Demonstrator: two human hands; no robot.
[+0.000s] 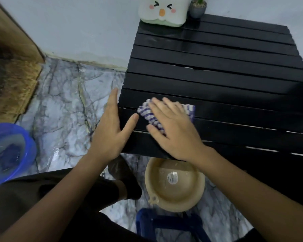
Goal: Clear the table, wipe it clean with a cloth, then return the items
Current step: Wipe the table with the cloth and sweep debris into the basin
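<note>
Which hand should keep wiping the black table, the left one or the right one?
The right hand: it already lies flat on the striped cloth on the table. The left hand only rests at the table's edge, holding nothing.

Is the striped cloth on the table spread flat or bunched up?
Bunched up. The striped cloth shows folds and ripples under the flat right hand pressing it on the black table.

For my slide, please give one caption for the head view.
Right hand presses checked cloth on black slatted table; left hand steadies its edge.
</note>
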